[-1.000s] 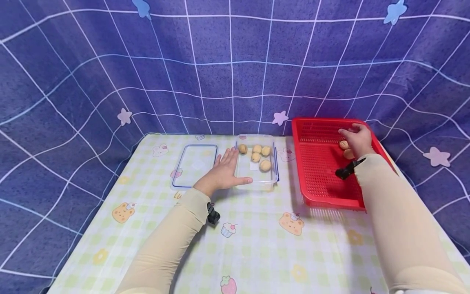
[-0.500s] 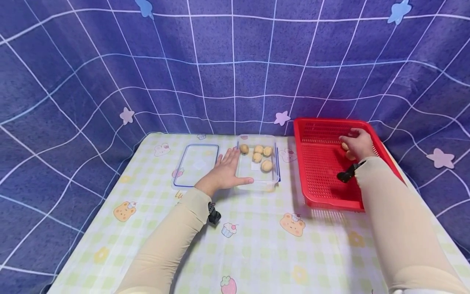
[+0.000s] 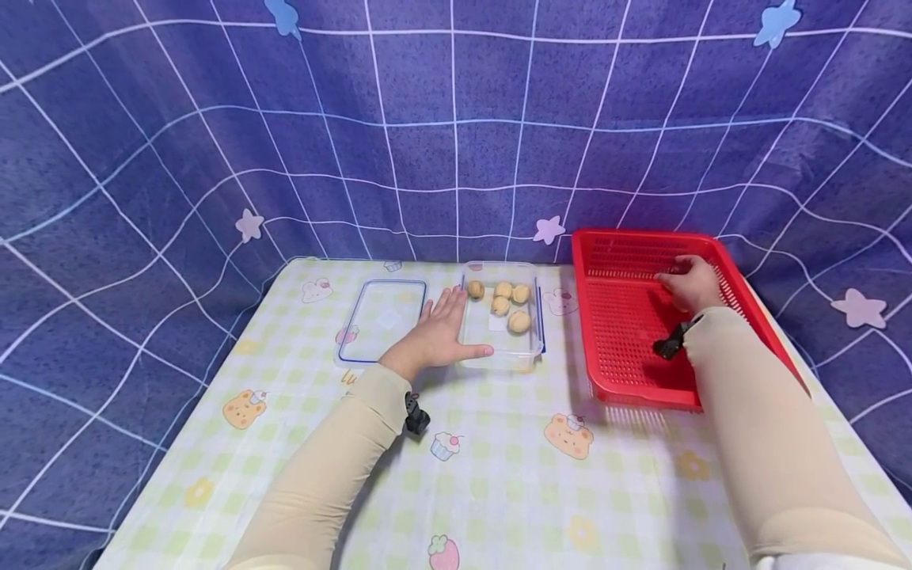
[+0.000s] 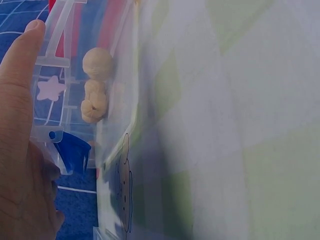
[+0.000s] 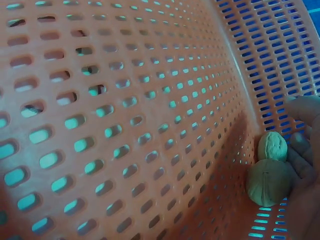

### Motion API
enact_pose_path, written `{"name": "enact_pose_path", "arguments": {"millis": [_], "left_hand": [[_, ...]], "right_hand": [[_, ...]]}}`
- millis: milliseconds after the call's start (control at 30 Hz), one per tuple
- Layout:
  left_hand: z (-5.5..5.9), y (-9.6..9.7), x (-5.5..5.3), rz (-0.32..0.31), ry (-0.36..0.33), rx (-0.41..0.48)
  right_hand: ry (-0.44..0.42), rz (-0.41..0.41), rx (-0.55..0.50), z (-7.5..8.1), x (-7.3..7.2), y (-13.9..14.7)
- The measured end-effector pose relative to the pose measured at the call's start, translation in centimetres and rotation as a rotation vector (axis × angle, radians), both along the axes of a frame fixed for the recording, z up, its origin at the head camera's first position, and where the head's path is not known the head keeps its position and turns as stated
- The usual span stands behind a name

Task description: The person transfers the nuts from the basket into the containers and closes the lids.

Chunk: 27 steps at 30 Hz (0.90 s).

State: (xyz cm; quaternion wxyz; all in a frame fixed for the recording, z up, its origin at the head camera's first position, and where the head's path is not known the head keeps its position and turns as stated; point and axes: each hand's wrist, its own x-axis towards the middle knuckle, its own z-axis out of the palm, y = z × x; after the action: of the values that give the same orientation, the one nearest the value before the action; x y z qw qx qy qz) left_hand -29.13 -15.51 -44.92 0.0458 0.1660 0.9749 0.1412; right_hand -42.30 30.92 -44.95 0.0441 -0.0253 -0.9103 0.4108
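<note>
My left hand (image 3: 431, 336) lies with spread, straight fingers against the left wall of a clear plastic food container (image 3: 488, 347). Inside that container sit several walnuts (image 3: 519, 321); two walnut-like shapes (image 4: 97, 63) show through its wall in the left wrist view. Far to the right, my right hand (image 3: 694, 283) reaches into a red plastic basket (image 3: 620, 340). Two walnuts (image 5: 270, 182) lie close together against its fingers in the right wrist view, the thumb held apart from them. From the head view, the hand mostly hides them.
A clear lid with a blue seal (image 3: 381, 321) lies left of the container. A blue clip (image 4: 75, 152) hangs at the container's side. A patterned cloth (image 3: 499, 491) covers the table, and a blue grid curtain (image 3: 427, 150) hangs behind it.
My right hand has shifted slightly down over the walnuts in the basket, which are now more hidden in the head view. The left hand stays in place at the container.
</note>
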Motion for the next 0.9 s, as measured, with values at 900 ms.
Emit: {"name": "enact_pose_path", "arguments": {"millis": [900], "left_hand": [[-0.4,0.1,-0.3,0.005,0.012,-0.010]], "right_hand": [[-0.002,0.150,0.228,-0.8,-0.2,-0.2]]}}
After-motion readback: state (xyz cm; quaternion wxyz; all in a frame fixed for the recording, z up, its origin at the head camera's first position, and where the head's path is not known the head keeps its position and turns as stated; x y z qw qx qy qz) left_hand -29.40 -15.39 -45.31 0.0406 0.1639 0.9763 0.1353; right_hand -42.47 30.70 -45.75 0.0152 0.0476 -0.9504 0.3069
